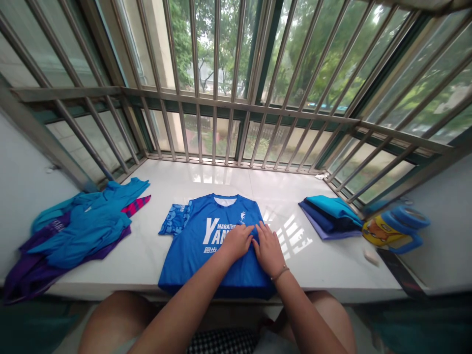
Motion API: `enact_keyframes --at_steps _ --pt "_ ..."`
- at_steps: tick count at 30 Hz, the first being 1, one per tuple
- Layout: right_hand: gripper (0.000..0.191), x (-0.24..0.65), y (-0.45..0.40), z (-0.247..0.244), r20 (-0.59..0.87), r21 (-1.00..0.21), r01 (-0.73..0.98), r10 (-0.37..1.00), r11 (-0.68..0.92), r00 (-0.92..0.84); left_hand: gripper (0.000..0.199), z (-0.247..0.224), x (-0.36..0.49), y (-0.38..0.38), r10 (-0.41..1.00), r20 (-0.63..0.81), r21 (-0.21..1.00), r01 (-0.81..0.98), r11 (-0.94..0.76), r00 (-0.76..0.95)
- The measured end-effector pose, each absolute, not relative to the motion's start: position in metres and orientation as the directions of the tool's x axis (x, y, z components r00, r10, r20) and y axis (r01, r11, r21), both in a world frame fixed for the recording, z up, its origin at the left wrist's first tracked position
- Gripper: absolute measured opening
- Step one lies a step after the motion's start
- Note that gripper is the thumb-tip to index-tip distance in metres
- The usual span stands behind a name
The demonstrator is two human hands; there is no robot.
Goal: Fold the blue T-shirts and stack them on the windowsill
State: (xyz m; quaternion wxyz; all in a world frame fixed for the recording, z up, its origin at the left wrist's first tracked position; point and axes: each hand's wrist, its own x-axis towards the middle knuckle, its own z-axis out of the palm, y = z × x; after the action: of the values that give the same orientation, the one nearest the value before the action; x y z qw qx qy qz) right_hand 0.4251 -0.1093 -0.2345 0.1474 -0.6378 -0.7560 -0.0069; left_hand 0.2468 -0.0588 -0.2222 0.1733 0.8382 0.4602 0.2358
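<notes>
Nearest to me are my bare thighs [118, 317], with black-and-white checked cloth [221, 341] between them, and over these my forearms reach forward onto a glossy white windowsill [143, 260]. The blue short-sleeved T-shirt [186, 268] lies spread in front of me, its hem coming over the sill's front edge, its neckline pointing toward the window and its patterned sleeve [177, 220] stretched out to the left. My left grip [239, 241] rests on the chest, covering part of the white lettering [211, 231], its fingers a little bent; I cannot tell whether they pinch any fabric. My right grip [269, 248], a thin bracelet [280, 273] at its wrist, lies spread on the shirt's right side with the fingers straight, the fingertips of both close together. Well apart on the left is a loose heap of blue and purple clothes [88, 221] with a red-checked piece [137, 205] showing. To the right sit a small pale object [371, 256], a yellow-and-blue jug [396, 226] with a handle, and, just beside the jug, a folded stack of blue and purple garments [332, 216]. Beyond the sill stand metal bars [217, 54], the window frames, and green trees [313, 64] outside.
</notes>
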Motion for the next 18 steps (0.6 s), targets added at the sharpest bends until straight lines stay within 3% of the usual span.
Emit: enact_keyframes --at_steps 4,6,9,11,15,18 --pt "0.056 0.419 -0.114 -0.248 0.143 -0.182 0.969 0.979 0.169 -0.144 0.038 -0.208 0.169 -0.066 0.965 0.255 0.586 0.783 -0.207 0.064" --pt "0.056 0.419 -0.114 -0.25 0.142 -0.182 0.971 0.981 0.154 -0.129 0.039 -0.202 0.111 -0.069 0.951 0.224 0.478 0.874 0.084 -0.214" --pt "0.056 0.419 -0.113 -0.248 0.151 -0.185 0.972 0.982 0.145 -0.117 0.051 -0.198 0.033 -0.074 0.799 0.164 0.316 0.798 0.513 -0.578" --pt "0.055 0.419 -0.113 -0.247 0.153 -0.193 0.971 0.982 0.141 -0.112 0.058 -0.199 -0.001 -0.073 0.791 0.077 0.271 0.776 0.569 -0.607" --pt "0.054 0.419 -0.113 -0.245 0.167 -0.221 0.966 0.981 0.138 -0.102 0.033 -0.198 -0.024 -0.06 0.881 -0.124 0.361 0.807 0.468 -0.456" --pt "0.053 0.419 -0.113 -0.244 0.169 -0.234 0.962 0.98 0.14 -0.101 0.036 -0.197 -0.016 -0.055 0.872 -0.108 0.395 0.784 0.478 -0.477"
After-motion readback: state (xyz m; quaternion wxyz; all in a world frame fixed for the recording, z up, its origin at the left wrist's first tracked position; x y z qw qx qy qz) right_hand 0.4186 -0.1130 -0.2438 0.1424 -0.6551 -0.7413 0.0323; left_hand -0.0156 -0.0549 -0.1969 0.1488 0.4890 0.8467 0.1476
